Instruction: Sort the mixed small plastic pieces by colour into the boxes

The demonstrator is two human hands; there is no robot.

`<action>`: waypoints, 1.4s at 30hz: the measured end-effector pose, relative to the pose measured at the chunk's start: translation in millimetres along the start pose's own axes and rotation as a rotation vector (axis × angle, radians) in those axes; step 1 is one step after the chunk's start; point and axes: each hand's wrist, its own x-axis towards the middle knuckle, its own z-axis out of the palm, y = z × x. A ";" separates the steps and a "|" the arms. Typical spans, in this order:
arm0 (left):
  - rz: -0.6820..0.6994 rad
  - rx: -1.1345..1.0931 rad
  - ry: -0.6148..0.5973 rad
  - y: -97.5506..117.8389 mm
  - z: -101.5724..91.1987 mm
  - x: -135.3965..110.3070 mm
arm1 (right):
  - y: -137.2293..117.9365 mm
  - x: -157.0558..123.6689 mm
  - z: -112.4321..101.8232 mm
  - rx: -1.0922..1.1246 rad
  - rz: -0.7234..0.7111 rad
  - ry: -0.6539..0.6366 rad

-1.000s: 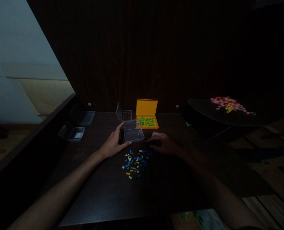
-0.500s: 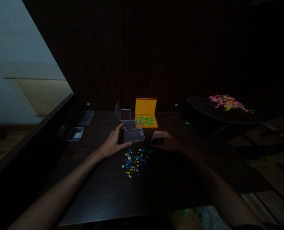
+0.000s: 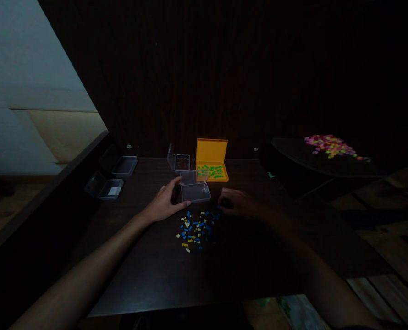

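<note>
My left hand (image 3: 163, 203) steadies an open clear plastic box (image 3: 196, 193), thumb at its front left corner and index finger by the raised lid. No pieces can be made out inside that box. Just in front, a loose scatter of small toy bricks (image 3: 197, 224) in blue, yellow and cream lies on the dark table. My right hand (image 3: 236, 202) is at the right edge of the scatter, fingers curled and thumb and fingertips pinched together. A bit of blue shows at those fingertips, but what they hold is too dark to make out.
Behind stand an open orange box (image 3: 212, 150) of green pieces and a clear box (image 3: 182, 162) of dark reddish pieces. Clear boxes (image 3: 111, 189) sit by the left side panel (image 3: 49, 192). Colourful small pieces (image 3: 331, 145) lie on a dark surface at right.
The whole view has shifted slightly. My right hand's fingertips stay pinched near the bricks with little movement. My left hand keeps its place at the clear box.
</note>
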 end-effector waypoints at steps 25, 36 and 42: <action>0.051 -0.031 -0.002 2.6 -1.1 0.8 | -37.4 2.8 -2.8 -0.447 0.164 -0.157; 0.051 -0.031 -0.013 3.1 0.2 1.4 | -16.4 0.4 -8.6 -0.205 0.099 0.007; 0.062 -0.022 -0.029 9.8 3.6 0.7 | -20.7 17.2 -1.1 -0.165 0.056 0.153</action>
